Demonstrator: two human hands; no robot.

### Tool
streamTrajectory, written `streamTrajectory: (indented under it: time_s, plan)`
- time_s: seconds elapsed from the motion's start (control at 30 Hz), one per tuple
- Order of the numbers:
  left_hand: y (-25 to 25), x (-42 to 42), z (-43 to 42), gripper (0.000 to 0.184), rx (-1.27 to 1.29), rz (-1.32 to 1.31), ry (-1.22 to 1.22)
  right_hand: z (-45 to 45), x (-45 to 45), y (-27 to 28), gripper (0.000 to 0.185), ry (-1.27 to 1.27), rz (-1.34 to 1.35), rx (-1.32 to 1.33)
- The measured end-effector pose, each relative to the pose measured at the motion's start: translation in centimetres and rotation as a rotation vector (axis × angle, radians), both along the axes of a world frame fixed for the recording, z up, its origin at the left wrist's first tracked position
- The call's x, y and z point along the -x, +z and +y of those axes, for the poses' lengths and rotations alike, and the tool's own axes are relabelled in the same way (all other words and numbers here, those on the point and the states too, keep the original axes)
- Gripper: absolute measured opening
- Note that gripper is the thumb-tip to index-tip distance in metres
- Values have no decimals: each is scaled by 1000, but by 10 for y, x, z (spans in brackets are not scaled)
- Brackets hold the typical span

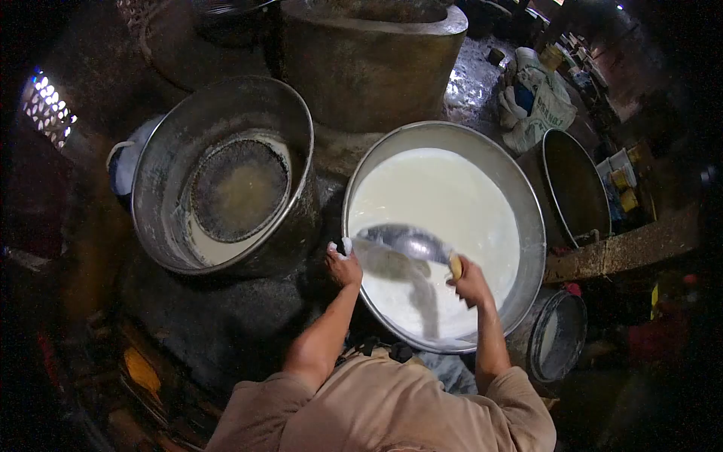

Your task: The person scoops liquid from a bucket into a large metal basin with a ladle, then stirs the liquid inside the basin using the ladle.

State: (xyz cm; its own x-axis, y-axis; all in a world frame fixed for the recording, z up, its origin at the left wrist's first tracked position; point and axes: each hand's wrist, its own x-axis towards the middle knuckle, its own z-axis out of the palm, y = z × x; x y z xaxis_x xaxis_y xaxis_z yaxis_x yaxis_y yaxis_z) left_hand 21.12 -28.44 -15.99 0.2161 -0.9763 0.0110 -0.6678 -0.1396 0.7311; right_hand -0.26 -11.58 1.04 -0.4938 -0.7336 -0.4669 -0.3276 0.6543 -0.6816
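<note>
My right hand point(470, 282) grips the pale yellow handle of a metal scoop point(410, 241), a wide rounded one held tilted over a large metal vat point(531, 264). White milky liquid point(444, 181) fills much of the vat, and the scoop casts a shadow on its surface. At the vat's left rim is my left hand point(345, 267), its fingers apart with white foam or curd on their tips. Whether it touches the rim I cannot tell.
On the left stands another big metal vat point(301, 188) with a round mesh strainer point(241, 184) inside. A thick round stone-like tub point(369, 71) is behind. To the right are a dark drum point(546, 177), a smaller pail point(580, 331) and white sacks point(546, 105).
</note>
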Motion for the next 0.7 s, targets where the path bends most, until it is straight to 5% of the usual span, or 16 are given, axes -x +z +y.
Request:
streamTrajectory:
  time_s: [0.1, 0.2, 0.37, 0.7]
  plan:
    - [4, 2, -2, 46, 11, 37, 34, -61, 10, -3, 47, 19, 243, 113]
    - [12, 2, 0, 47, -53, 85, 45, -107, 40, -90, 41, 86, 610, 284]
    - [-5, 1, 0, 47, 50, 51, 3, -116, 28, -92, 21, 70, 405, -83]
    - [7, 0, 1, 47, 80, -32, -22, 8, 55, -173, 20, 60, 410, -226]
